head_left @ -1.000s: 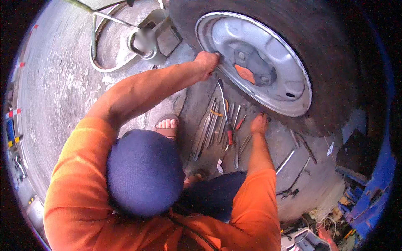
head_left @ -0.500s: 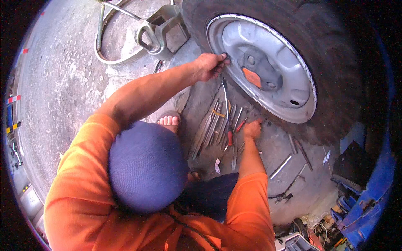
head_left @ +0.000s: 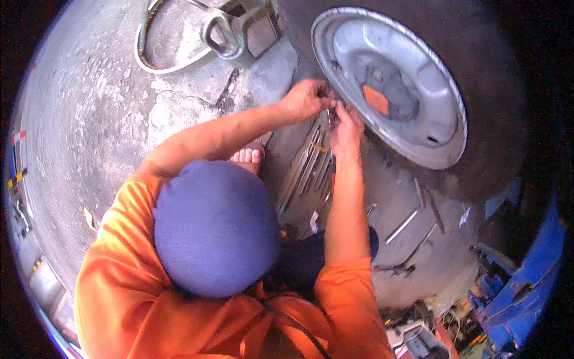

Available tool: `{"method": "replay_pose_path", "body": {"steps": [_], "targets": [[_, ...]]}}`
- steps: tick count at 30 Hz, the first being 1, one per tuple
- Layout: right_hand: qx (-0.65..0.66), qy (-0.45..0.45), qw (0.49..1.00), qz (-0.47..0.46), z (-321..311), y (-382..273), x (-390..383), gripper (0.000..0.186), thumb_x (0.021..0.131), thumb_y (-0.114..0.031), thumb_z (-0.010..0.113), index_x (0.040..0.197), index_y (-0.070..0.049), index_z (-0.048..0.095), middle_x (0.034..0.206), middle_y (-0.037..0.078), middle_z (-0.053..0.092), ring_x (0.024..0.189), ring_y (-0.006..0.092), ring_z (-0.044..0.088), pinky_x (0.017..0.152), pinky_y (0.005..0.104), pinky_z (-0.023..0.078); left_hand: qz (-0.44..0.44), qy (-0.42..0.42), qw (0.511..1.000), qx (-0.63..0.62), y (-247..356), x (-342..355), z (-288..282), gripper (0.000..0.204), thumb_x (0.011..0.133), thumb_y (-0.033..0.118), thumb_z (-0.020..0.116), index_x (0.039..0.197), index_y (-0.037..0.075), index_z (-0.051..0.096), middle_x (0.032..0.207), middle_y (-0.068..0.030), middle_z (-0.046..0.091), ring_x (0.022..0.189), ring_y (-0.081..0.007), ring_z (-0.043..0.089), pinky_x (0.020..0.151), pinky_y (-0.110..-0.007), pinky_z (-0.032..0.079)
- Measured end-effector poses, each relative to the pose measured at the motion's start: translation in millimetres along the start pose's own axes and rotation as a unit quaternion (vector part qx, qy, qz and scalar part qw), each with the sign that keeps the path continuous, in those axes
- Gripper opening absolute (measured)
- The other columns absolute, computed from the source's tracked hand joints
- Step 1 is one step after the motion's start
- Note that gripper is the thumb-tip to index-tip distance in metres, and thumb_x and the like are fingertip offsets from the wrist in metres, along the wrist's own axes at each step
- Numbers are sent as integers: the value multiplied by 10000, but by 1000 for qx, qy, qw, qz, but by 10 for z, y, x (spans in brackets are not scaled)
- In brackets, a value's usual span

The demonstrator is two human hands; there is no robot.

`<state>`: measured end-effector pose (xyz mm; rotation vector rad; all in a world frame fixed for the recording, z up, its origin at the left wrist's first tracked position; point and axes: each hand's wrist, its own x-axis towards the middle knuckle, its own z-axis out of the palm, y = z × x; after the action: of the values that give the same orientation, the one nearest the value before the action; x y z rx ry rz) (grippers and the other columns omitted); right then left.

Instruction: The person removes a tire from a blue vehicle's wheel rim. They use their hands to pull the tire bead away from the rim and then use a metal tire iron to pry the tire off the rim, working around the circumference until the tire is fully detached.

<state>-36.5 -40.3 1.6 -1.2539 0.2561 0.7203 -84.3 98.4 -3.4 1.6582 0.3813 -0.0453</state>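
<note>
My left hand [head_left: 307,100] is closed, its fingertips pinched together beside the lower left rim of a grey wheel [head_left: 439,154] with a large black tyre [head_left: 478,78]. Right beside it, my right hand [head_left: 347,130] has its thumb and fingers drawn together, fingertips almost meeting the left hand's. A small dark and shiny piece shows between the hands; its kind is unclear, and the fingers cover most of it. Beneath the right forearm lies a bundle of long metal tools [head_left: 305,164] with a yellow band. That forearm hides part of the floor there.
A metal frame with a looped bar [head_left: 222,36] lies at the far left of the wheel. Metal rods [head_left: 402,226] and a dark tool [head_left: 397,269] lie on the concrete to the right. Blue machinery [head_left: 520,293] and tangled items stand at the lower right.
My right hand has moved up and left from the red-handled tools on the floor to my left hand. The left hand has drawn slightly down from the wheel rim. The view has shifted a little.
</note>
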Motion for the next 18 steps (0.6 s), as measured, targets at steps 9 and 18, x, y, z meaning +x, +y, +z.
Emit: {"method": "replay_pose_path", "body": {"steps": [9, 18], "targets": [[153, -34, 976, 150, -345, 476, -149, 122, 899, -215, 579, 960, -112, 603, 794, -26, 570, 662, 108, 502, 514, 250, 372, 24, -103, 977, 188, -16, -110, 28, 232, 762, 184, 697, 894, 7, 623, 833, -129, 676, 776, -229, 645, 731, -366, 493], [-541, 322, 772, 88, -1394, 704, -305, 306, 842, -245, 552, 952, 32, 622, 949, 226, 652, 894, 376, 638, 778, 446, 504, -224, 1, 951, -212, -211, -84, 34, 211, 733, 2, 627, 941, -5, 663, 797, -70, 640, 719, -167, 611, 581, -303, 505]]}}
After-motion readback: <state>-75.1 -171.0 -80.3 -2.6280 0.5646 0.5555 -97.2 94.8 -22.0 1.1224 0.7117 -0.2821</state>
